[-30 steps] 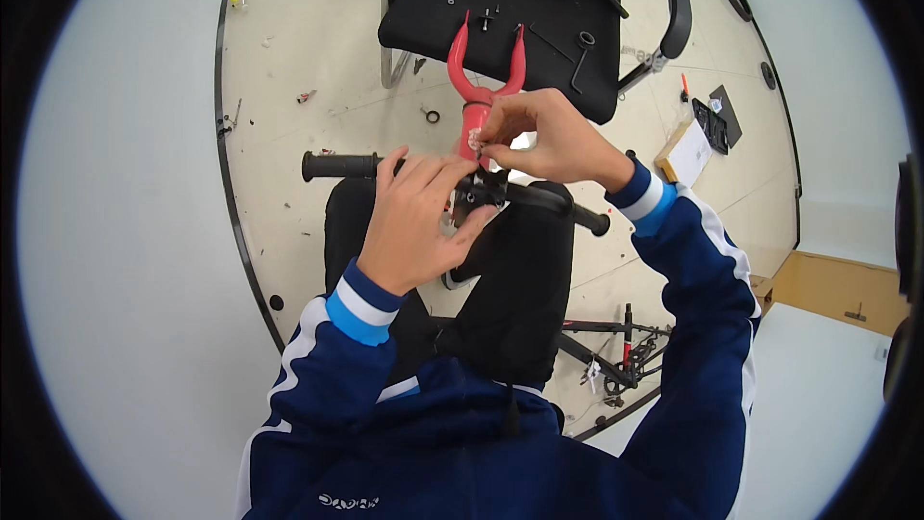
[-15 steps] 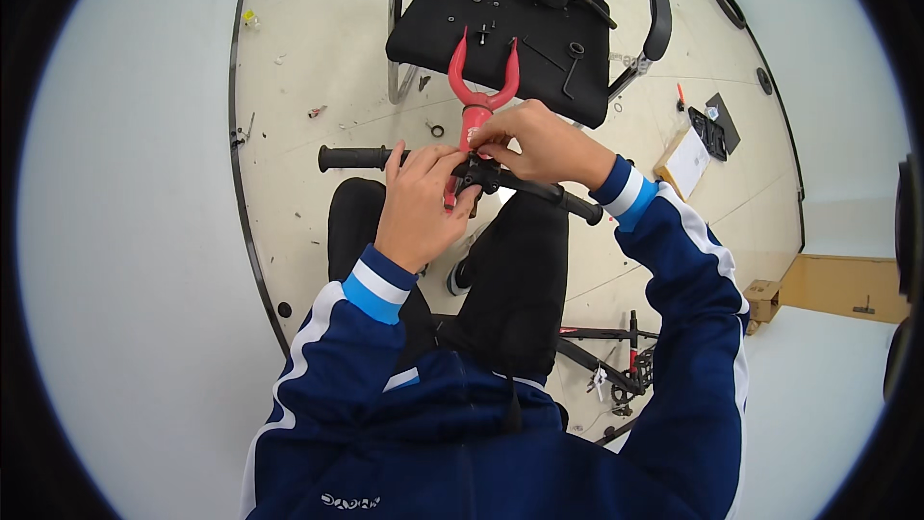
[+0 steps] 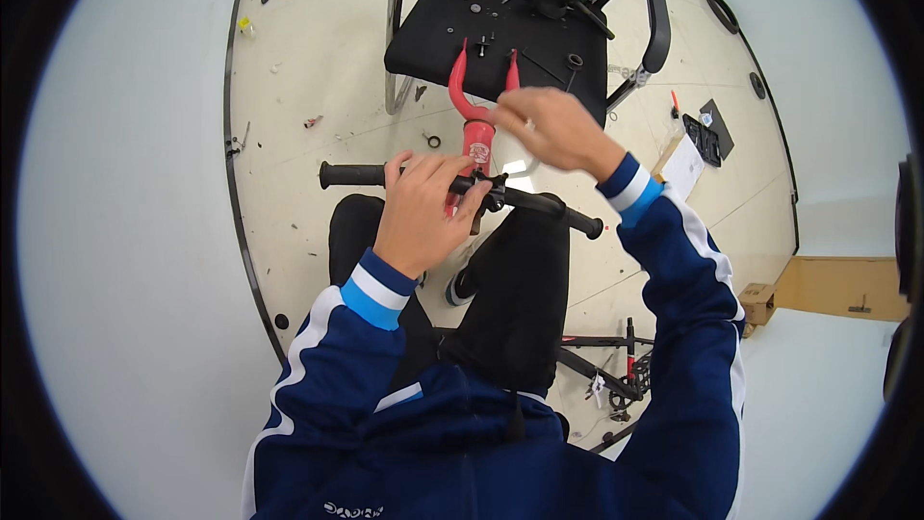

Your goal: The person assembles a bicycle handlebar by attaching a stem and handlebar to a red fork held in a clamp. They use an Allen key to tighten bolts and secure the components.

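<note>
One black handlebar [image 3: 527, 200] here, two grips [image 3: 351, 175], left hand [image 3: 423, 212] wrapped round it beside the stem [image 3: 494, 192]. One red fork [image 3: 478, 140], two prongs [image 3: 458, 82], mostly just beyond the handlebar; right hand [image 3: 556, 130] hovers there, blurred, can't tell if it's holding anything.

Black handlebar [image 3: 539, 202] with end grips [image 3: 351, 175], set slantwise across the black stem [image 3: 494, 192]. Just beyond the stem, a red head tube [image 3: 478, 143] bearing a pale emblem; farther beyond, a red fork [image 3: 460, 94], curved legs pointing away. Fit at the stem partly hidden, hard to judge.
</note>
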{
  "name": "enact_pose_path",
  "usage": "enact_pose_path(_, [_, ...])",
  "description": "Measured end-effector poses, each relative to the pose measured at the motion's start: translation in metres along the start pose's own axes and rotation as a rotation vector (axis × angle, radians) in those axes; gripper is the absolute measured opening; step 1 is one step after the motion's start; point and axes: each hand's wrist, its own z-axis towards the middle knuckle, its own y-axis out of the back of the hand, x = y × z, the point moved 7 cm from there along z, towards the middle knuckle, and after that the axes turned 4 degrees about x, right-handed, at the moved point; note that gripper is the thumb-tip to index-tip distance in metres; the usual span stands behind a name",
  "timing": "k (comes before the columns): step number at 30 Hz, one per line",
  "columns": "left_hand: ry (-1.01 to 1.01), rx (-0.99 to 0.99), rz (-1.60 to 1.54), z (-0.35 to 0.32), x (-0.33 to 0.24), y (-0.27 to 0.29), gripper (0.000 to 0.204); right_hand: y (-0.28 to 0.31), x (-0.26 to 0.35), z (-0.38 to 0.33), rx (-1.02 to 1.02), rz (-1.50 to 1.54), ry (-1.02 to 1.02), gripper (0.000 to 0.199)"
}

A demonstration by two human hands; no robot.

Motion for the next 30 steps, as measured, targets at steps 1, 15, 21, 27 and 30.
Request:
enact_pose_path(1, [0.017, 0.025, -0.017, 0.007, 0.002, -0.003, 0.023, 0.006, -0.021, 0.006, 0.011, 0.000, -0.089, 0.034])
enact_pose_path(15, [0.103, 0.125, -0.085, 0.035, 0.007, -0.004, 0.020, -0.071, -0.269, 0.109, 0.227, -0.277, -0.792, 0.043])
enact_pose_path(21, [0.056, 0.297, -0.087, 0.035, 0.002, -0.009, 0.019, -0.075, -0.288, 0.148, 0.218, -0.086, -0.636, 0.037])
enact_pose_path(27, [0.004, 0.392, -0.144, 0.042, 0.000, -0.005, 0.027, -0.088, -0.280, 0.164, 0.185, -0.141, -0.421, 0.022])
enact_pose_path(30, [0.151, 0.308, -0.196, 0.042, 0.008, -0.004, 0.021, -0.089, -0.276, 0.158, 0.210, -0.186, -0.455, 0.023])
